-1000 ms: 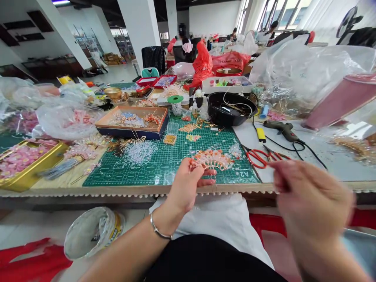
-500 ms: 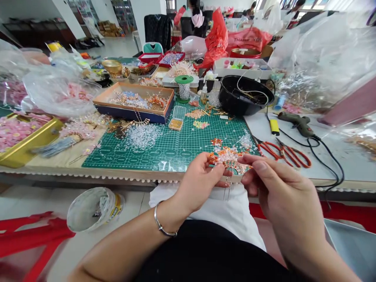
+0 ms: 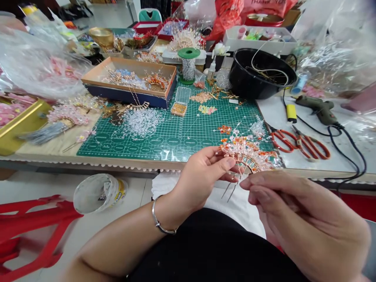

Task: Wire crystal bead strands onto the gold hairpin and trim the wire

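My left hand (image 3: 202, 172) pinches a beaded hair comb (image 3: 246, 154) by its gold band at the left end. The comb fans out in clear and orange beads, and two long thin prongs hang below it. Just below the band, to its right, my right hand (image 3: 293, 211) has thumb and forefinger pressed together. Whatever lies between those fingertips is too small or hidden to name. Behind the comb, a small heap of orange beads (image 3: 225, 129) and a cluster of clear beads (image 3: 257, 128) lie on the green cutting mat (image 3: 147, 147).
Red-handled pliers (image 3: 313, 145) and a glue gun (image 3: 319, 107) lie at right. A black bowl (image 3: 258, 84), a bead spool (image 3: 188, 64) and a box of ornaments (image 3: 126, 88) stand behind. Clear beads (image 3: 141, 122) spread over the mat's left. A bucket (image 3: 96, 194) stands on the floor.
The view has tilted down and come closer. The comb is turned so its fan shows wider, and my right hand has moved lower, from its right side to below the band.
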Tool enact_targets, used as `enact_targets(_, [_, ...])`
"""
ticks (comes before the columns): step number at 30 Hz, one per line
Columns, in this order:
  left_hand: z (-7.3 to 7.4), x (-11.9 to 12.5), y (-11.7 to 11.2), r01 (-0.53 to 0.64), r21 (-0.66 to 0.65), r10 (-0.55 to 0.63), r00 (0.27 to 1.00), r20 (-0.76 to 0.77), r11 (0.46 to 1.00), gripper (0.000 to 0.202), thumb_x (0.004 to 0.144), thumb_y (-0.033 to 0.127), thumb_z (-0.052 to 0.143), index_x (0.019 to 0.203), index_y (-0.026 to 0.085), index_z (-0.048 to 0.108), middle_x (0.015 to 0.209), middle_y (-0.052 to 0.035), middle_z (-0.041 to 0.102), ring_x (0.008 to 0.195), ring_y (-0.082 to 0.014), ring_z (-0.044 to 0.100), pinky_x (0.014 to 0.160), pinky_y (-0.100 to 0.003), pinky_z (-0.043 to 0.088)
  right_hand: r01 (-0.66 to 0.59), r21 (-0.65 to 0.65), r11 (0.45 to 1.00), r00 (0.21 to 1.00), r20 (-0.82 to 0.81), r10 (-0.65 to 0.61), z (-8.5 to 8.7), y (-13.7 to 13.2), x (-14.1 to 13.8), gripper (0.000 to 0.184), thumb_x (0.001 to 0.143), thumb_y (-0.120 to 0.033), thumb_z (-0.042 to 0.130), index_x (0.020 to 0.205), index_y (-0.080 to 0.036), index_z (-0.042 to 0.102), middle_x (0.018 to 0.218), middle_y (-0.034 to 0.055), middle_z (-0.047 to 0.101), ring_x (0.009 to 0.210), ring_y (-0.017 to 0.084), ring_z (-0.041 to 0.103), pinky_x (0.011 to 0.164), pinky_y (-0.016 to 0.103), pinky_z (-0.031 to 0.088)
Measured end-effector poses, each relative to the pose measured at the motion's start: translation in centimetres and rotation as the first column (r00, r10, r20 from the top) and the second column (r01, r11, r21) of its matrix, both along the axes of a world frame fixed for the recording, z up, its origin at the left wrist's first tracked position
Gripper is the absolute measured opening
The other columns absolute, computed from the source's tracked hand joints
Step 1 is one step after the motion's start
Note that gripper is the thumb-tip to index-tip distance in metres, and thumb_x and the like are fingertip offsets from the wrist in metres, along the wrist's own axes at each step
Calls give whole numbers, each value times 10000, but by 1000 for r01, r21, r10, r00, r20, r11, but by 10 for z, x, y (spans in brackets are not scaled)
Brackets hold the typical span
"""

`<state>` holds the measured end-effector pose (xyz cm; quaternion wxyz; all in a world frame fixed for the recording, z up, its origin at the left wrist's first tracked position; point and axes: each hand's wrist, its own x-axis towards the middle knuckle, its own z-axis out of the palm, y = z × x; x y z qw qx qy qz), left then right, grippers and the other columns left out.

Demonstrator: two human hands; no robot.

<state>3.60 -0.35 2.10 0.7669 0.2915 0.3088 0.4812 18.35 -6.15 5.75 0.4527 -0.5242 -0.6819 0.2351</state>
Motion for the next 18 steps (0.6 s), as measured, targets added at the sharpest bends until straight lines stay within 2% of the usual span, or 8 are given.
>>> enact_targets(3, [1,-2,-1,8,-24,-8,1000,-17,1000,80,828,204,702,845,148,648,773,-32,681,727,-122,672,623,-200,540,-91,139,986,968,245,55,10,2,0,179,904,-198,641,1036,-318,662,944,-23,676,770,138,627,685,266,564])
enact_targets(5, [1,-4,-2,10,-58,-11,1000,-22,998,96,819,204,709,869,145,652,784,-38,692,714,-121,671,616,-200,522,-140,211,968,935,351,58,15,5,0,201,893,-169,641,1051,-293,645,1018,-8,641,872,134,619,795,261,547])
enact_targets(7, [0,-5,-3,8,-80,-10,1000,-21,997,120,806,204,719,892,146,660,788,-36,701,711,-123,677,618,-206,510,-181,257,949,907,417,60,17,7,0,248,886,-147,642,1092,-285,628,1069,8,610,943,141,608,835,267,527])
enact_targets(10, [-1,-7,-4,13,-70,-12,1000,11,997,132,787,201,736,887,146,669,746,-20,703,691,-113,675,617,-202,506,-177,264,948,890,453,40,15,7,0,279,912,-152,619,1157,-283,605,1012,3,637,928,144,614,841,274,500])
enact_targets(12, [-1,-8,-4,5,-57,-3,999,34,998,168,769,190,757,892,154,648,697,1,696,651,-101,664,594,-191,499,-132,256,958,882,471,-5,13,7,-1,252,930,-174,606,1162,-273,598,944,-8,661,875,136,618,816,267,480])
enact_targets(18, [2,-11,-6,-2,-64,3,1000,15,998,269,747,202,797,875,179,561,692,6,706,652,-125,688,581,-213,525,14,269,963,814,557,-167,6,7,-3,58,933,-277,611,985,-253,613,821,-19,674,748,146,601,673,308,414])
